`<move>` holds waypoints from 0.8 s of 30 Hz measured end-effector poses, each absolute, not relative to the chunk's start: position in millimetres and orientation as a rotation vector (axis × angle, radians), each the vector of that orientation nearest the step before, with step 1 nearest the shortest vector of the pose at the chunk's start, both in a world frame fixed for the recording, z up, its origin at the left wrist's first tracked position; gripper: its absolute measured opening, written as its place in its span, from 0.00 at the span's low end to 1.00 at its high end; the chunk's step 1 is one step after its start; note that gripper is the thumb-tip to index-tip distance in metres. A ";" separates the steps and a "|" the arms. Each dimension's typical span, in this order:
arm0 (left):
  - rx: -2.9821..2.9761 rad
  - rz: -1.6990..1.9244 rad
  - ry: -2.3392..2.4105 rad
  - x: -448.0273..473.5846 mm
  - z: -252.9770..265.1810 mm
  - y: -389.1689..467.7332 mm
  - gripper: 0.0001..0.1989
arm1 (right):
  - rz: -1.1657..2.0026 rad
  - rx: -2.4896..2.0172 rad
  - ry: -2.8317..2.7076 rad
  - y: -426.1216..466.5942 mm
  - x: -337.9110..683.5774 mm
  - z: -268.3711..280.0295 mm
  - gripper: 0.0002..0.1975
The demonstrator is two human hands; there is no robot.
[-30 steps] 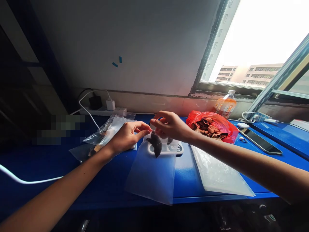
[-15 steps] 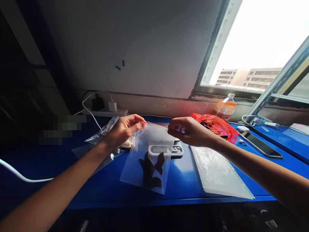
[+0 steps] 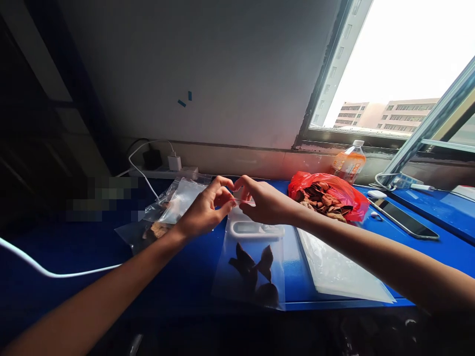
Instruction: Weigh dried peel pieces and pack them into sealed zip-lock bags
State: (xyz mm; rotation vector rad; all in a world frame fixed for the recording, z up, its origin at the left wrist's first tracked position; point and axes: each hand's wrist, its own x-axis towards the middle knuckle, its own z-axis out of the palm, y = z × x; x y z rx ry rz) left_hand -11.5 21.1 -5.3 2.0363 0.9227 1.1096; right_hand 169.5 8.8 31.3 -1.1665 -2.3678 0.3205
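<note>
A clear zip-lock bag (image 3: 276, 277) hangs between my hands over the blue table, with several dark, curved dried pieces (image 3: 265, 262) near its bottom. My left hand (image 3: 208, 207) pinches the left part of the bag's red-lined top edge. Close beside it, my right hand (image 3: 261, 200) has its fingers curled and pinched on the same edge. The two hands nearly touch at the fingertips. Behind the bag, a white digital scale (image 3: 276, 232) shows partly through the plastic.
A red plastic bag (image 3: 359, 195) full of dried brown pieces lies at the back right. In front of it is a stack of clear bags (image 3: 341, 272). A phone (image 3: 404, 217), an orange drink bottle (image 3: 349, 160), filled clear bags (image 3: 158, 230) and a charger (image 3: 173, 162) surround the work.
My right hand has moved left, closer to my left hand. The zip-lock bag has shifted right. More of the red bag's contents and the filled bags on the left now shows.
</note>
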 end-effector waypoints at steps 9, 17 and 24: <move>2.242 1.248 1.095 -14.4 -1.0 13.8 0.09 | 0.240 -1.253 -2.204 6.0 145.9 27.5 0.21; 2.137 1.327 0.999 -30.3 19.7 12.7 0.11 | 0.346 -1.203 -2.073 -0.4 163.7 33.6 0.17; 2.061 1.361 0.968 -36.5 26.6 16.6 0.17 | 0.502 -1.299 -1.942 -1.1 200.5 32.2 0.15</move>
